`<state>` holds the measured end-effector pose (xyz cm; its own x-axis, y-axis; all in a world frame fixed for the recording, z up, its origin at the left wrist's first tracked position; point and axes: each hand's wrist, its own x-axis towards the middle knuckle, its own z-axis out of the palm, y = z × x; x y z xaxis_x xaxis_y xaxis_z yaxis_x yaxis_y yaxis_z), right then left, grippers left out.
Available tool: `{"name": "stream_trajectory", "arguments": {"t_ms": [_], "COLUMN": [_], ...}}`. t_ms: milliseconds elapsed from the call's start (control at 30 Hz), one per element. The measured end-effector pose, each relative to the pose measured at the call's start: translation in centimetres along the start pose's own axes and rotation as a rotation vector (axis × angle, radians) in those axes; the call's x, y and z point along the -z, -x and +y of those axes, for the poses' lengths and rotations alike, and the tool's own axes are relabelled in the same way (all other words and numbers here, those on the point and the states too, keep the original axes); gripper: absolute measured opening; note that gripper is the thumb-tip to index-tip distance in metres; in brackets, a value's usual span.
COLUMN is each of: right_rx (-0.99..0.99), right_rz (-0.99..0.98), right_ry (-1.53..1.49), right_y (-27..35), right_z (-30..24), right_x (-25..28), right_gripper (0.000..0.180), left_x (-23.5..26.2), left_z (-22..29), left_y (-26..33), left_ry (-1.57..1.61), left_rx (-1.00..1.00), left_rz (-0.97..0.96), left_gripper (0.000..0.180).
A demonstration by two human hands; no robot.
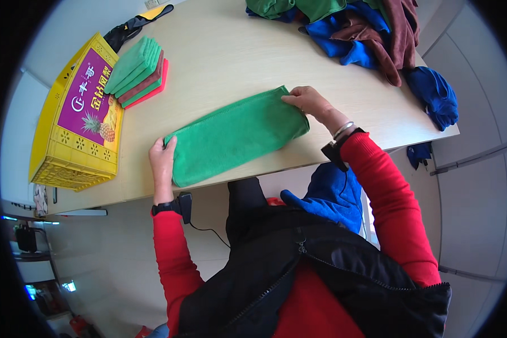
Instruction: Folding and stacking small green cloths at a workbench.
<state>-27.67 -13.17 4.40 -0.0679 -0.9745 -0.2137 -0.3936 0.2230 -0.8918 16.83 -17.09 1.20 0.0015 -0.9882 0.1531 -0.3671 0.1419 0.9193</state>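
Observation:
A green towel (236,135), folded into a long rectangle, lies along the front part of the table. My left hand (163,160) pinches its left end near the upper corner, thumb on top and the other fingers out of sight. At the far right corner, my right hand (310,102) grips the cloth between thumb and fingers. The towel's lower right corner curls slightly near the table edge. Behind my left hand is a stack of folded towels (136,73), green on top with brown, green and red below.
A yellow plastic crate (76,152) with a purple printed panel stands at the table's left. Loose blue, brown and green towels (349,34) are heaped at the far right. A crumpled blue towel (434,97) hangs over the right corner. Another blue cloth (335,197) lies below the front edge.

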Motion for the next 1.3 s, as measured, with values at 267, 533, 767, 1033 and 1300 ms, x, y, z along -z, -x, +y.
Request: {"name": "stream_trajectory", "arguments": {"t_ms": [267,533,767,1033,1300], "right_rx": [0.012,0.220,0.204,0.248,0.248], "right_rz": [0.076,0.588,0.604,0.592,0.614], "right_ry": [-0.034,0.420,0.707,0.784,0.754], "right_y": [4.0,6.1,6.6,7.0,7.4], "right_z": [0.9,0.4,1.2,1.0,1.8], "right_x": [-2.2,-6.1,-5.3,-5.5,-5.1], "right_gripper": [0.039,0.020,0.027,0.026,0.020], "left_x": [-0.1,-3.7,-3.4,-2.6,-1.8], "left_z": [3.1,3.9,4.1,3.8,3.8], "left_y": [6.5,9.1,10.6,11.9,12.9], "left_ry": [-0.048,-0.579,-0.834,-0.963,-0.979], "left_rx": [0.107,-0.033,-0.002,-0.111,-0.202], "left_rz": [0.021,0.422,0.506,0.520,0.450], "left_gripper": [0.027,0.024,0.031,0.036,0.034]}}
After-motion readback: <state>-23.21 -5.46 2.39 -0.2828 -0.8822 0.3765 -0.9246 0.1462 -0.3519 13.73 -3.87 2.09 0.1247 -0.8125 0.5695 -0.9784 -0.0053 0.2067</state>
